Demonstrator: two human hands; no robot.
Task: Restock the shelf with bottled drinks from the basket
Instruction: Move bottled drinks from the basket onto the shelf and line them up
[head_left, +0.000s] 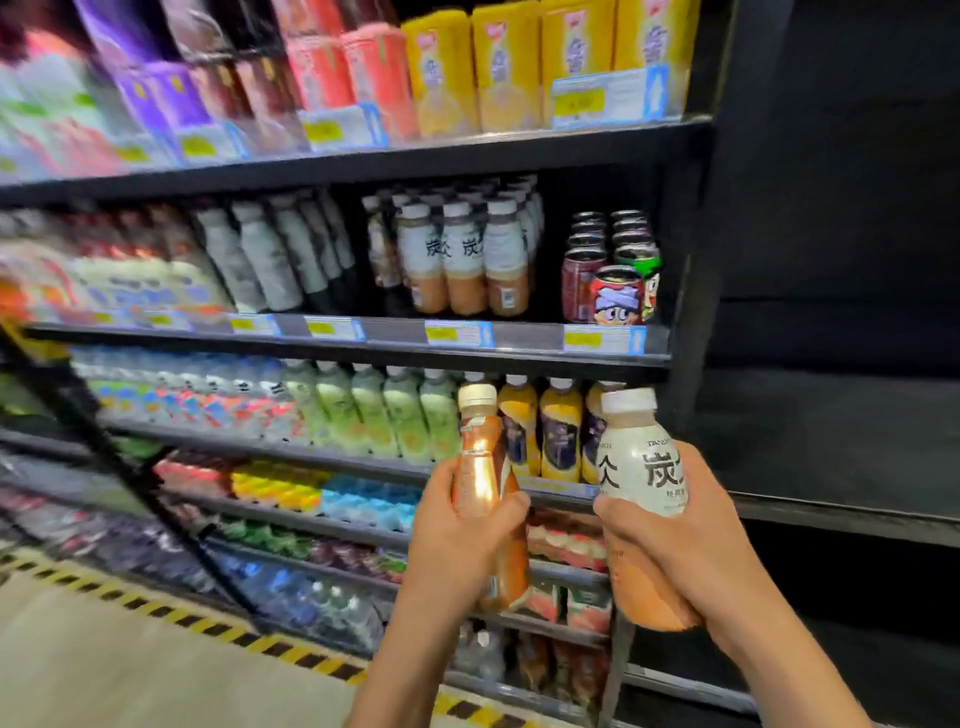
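My left hand (457, 540) grips a white-capped bottle (480, 457) of orange-brown drink, its shiny side facing me. My right hand (680, 545) grips a second such bottle (641, 467), whose white label with black characters faces me. Both are held upright in front of the lower shelves. Matching bottles (465, 260) stand in rows on the shelf (363, 340) above, higher than both hands. The basket is out of view.
Red cartoon cans (613, 275) stand right of the matching bottles. Yellow-orange bottles (558, 431) and pale green bottles (374, 410) fill the shelf behind my hands. Boxed drinks line the top shelf (467, 150). Black-yellow tape (208, 623) marks the floor by the shelf base.
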